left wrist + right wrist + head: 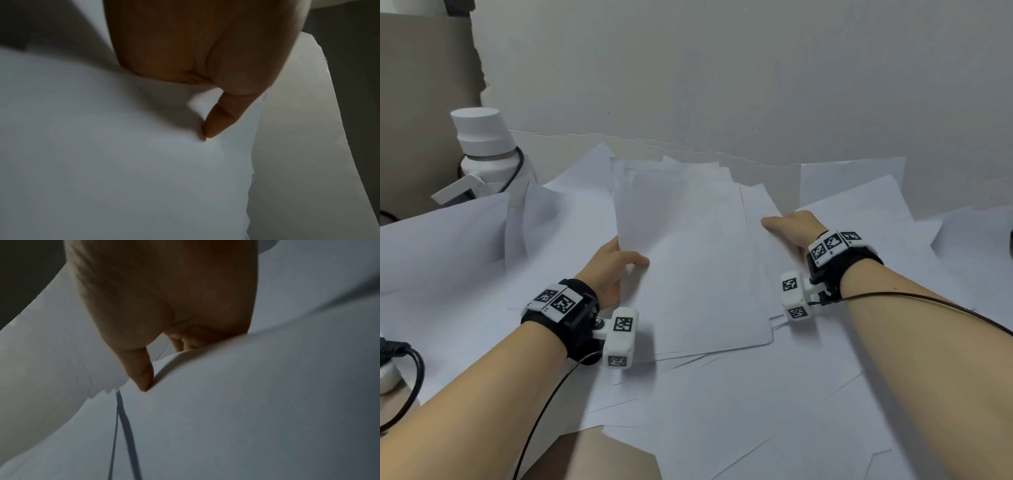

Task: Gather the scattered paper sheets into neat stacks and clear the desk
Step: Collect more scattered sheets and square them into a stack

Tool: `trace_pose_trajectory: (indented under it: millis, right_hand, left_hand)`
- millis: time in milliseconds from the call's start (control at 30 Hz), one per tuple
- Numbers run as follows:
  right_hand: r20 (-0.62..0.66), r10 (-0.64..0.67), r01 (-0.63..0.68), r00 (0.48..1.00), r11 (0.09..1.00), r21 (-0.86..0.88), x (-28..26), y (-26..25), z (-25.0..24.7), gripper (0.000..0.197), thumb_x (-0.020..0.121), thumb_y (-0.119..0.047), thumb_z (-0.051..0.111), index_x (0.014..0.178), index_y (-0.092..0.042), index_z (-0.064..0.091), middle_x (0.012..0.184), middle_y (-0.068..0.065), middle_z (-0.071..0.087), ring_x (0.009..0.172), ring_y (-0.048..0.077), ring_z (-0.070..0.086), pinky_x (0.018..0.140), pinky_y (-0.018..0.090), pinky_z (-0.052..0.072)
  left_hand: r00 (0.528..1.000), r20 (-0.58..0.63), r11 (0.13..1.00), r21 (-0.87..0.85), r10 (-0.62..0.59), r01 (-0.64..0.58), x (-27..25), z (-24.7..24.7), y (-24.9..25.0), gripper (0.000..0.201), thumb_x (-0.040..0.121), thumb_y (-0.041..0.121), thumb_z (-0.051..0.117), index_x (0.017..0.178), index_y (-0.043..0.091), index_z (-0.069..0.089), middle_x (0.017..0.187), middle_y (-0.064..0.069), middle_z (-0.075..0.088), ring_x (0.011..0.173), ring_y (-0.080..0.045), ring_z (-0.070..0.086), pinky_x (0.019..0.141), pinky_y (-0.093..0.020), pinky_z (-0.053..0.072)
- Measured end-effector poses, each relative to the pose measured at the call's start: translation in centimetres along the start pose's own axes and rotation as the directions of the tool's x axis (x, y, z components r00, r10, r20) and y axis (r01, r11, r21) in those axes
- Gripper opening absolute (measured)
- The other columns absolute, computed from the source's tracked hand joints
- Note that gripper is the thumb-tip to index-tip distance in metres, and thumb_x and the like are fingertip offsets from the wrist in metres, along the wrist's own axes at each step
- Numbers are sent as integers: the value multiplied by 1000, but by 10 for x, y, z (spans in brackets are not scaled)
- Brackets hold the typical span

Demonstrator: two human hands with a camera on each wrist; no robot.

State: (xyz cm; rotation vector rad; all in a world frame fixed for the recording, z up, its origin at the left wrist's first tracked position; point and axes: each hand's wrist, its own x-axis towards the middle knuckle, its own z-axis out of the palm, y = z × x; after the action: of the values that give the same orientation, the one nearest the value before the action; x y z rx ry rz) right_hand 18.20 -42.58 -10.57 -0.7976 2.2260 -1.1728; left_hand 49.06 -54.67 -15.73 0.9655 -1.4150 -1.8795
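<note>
Head view, left to right: a white bottle [486, 150] stands at the desk's [592, 455] far left corner, and loose sheets [774, 428] lie spread from edge to edge. At the centre, a partial stack [688, 260] is gripped at its left edge by the left hand [613, 270], thumb on top, remaining fingers hidden beneath. The right edge is pinched by the right hand [791, 228], thumb above; its other fingers cannot be told. The far edges of the stack are fanned unevenly. For a good result, the stack should be squared by even inward pressure from both sides, then tapped on the desk before being set aside.
</note>
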Motion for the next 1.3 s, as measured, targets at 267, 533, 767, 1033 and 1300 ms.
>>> trace_pose_trajectory:
  millis: [267,533,767,1033,1300]
  right_hand:
    - [-49,-269,257,962,949,-182,-8,-3,-17,20,84,-19,73,89,1,72,93,17,73,78,25,65,76,34,53]
    - [-128,-606,546,785,775,-318,-40,-49,-20,26,84,-18,62,72,2,51,66,6,44,63,18,36,56,30,31]
    - [-164,-699,559,696,671,-486,-54,-82,-37,37,89,-24,56,59,-21,35,58,-4,41,70,29,42,67,42,45]
    - [-469,-677,488,568,735,-470,-73,-99,-59,21,99,-25,48,79,-20,46,78,2,54,77,28,42,66,30,29]
    - [-724,-521,566,452,795,-219,-91,-117,-89,14,101,-15,46,88,-15,49,72,-10,42,78,20,38,62,22,23]
  left_hand:
    - [996,9,996,-35,-84,84,-4,0,-7,43,92,-13,51,127,9,61,114,-18,73,82,-30,74,67,-38,60]
    - [960,-12,945,-180,-278,272,-9,17,-7,75,84,21,79,148,9,43,125,-20,68,91,-38,74,69,-51,59]
    - [932,-12,929,-89,-361,359,-13,33,-1,48,89,22,75,132,5,62,103,-16,71,62,-33,72,54,-42,58]
    - [902,-179,913,40,-392,405,-2,41,0,64,84,31,81,129,-3,52,100,-18,61,73,-23,52,63,-34,42]
    - [891,-216,913,-188,-399,363,-10,50,-2,44,104,10,53,143,-6,41,137,-20,54,131,-32,52,103,-46,43]
